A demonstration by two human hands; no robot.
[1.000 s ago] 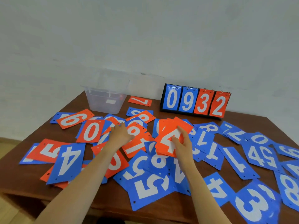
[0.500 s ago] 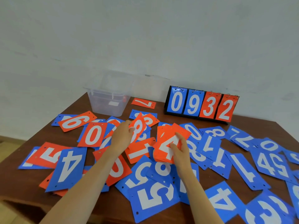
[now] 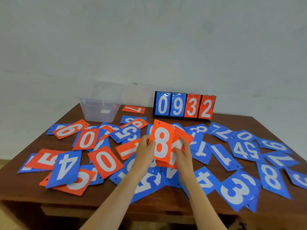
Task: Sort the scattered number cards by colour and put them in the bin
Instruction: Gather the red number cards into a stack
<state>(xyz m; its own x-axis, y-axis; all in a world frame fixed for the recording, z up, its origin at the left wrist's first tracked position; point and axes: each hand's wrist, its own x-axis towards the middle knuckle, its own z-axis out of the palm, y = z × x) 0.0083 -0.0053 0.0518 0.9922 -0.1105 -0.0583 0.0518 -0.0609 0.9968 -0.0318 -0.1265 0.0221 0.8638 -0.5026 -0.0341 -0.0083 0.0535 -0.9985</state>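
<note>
Both hands are raised just above the bench, close together. The left hand pinches the left edge of an orange 8 card, fingers curled round it, and the card is tilted up facing the camera. The right hand grips a stack of orange cards, with its thumb across the front. The 8 card lies over the face of that stack.

The clear bin stands well beyond and to the left of the left hand. Left of that hand lie an orange 0, an orange 6 and a blue 4. Right of the right hand nearly all the cards are blue, among them a blue 3 and a blue 8. Straight beyond the hands stands a flip scoreboard reading 0932.
</note>
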